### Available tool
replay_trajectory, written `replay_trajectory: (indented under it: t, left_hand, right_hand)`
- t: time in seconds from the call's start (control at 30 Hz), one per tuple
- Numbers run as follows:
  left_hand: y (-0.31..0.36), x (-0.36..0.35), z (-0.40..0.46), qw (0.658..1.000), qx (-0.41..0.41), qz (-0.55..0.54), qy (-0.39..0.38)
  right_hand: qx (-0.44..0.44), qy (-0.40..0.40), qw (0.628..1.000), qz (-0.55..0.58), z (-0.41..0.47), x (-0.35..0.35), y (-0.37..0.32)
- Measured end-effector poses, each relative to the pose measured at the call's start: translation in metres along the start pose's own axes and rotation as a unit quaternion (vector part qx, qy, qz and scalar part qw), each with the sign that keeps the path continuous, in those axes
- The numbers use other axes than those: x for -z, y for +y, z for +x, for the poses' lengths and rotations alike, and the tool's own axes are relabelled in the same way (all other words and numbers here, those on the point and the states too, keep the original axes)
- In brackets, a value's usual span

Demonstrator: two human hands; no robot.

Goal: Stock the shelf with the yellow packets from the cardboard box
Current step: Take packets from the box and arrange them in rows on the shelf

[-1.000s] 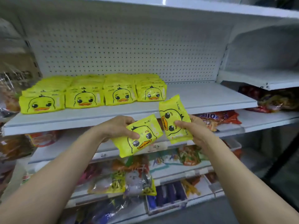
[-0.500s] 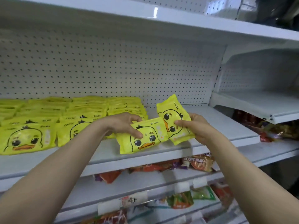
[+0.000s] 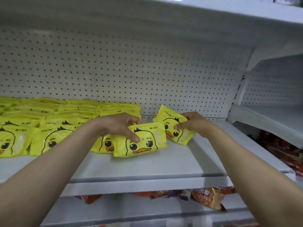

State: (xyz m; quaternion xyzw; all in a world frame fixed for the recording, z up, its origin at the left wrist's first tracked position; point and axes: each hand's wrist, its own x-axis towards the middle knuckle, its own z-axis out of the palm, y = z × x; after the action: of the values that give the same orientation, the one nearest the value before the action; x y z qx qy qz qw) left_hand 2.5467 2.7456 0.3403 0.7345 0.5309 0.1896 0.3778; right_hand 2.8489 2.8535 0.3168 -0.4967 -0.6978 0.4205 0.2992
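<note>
- Since half a second ago both hands have gone forward and down, so the two packets now sit low over the shelf (image 3: pixel 164 163) instead of being held up in front of its edge.
- The left hand (image 3: pixel 121 125) grasps the left packet (image 3: pixel 141 141): thumb pressed on the printed duck face, the other fingers (image 3: pixel 136 119) curled over the top edge.
- This packet faces the camera nearly level, its lower edge at the shelf surface; whether it rests fully there cannot be told.
- It overlaps the front of the rightmost packet of the stocked rows (image 3: pixel 62 123).
- The right hand (image 3: pixel 195 123) grasps the right packet (image 3: pixel 172 123), thumb on its face and fingers behind its upper right edge.
- This packet is tilted, its top corner leaning left toward the pegboard back panel (image 3: pixel 131 71), and its lower left part is hidden behind the left packet.
- The two held packets touch or overlap where they meet.
- The stocked rows of yellow duck packets fill the left part of the shelf, lying in stacks that run back to the panel.
- The shelf to the right of the hands is bare white metal.
- Below, a lower shelf (image 3: pixel 147 208) carries orange and red snack bags (image 3: pixel 208 199).
- At the right, a neighbouring shelf unit (image 3: pixel 268 118) stands beside this one, with dark red packs (image 3: pixel 278 145) under it.
- The cardboard box is out of view.
</note>
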Motion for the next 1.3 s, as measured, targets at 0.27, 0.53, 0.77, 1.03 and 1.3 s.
replay_trajectory:
  t: [0.27, 0.53, 0.77, 1.03, 1.3]
  left_hand:
    - [-0.011, -0.005, 0.003, 0.996, 0.051, 0.021, 0.068]
    - [0.013, -0.024, 0.004, 0.992, 0.059, 0.039, 0.102]
    - [0.024, -0.033, 0.012, 0.988, 0.065, 0.062, 0.124]
    - [0.035, -0.037, 0.017, 0.989, 0.061, 0.045, 0.128]
    - [0.047, -0.037, 0.026, 0.991, 0.062, 0.009, 0.119]
  right_hand:
    - [0.071, -0.047, 0.977, -0.198, 0.097, -0.009, 0.001]
    - [0.181, -0.024, 0.922, -0.341, 0.150, -0.021, -0.006]
    - [0.219, 0.064, 0.892, -0.391, 0.164, -0.034, -0.001]
    - [0.262, 0.126, 0.848, -0.442, 0.163, -0.036, 0.011]
    - [0.252, 0.111, 0.929, -0.249, 0.126, -0.038, -0.011]
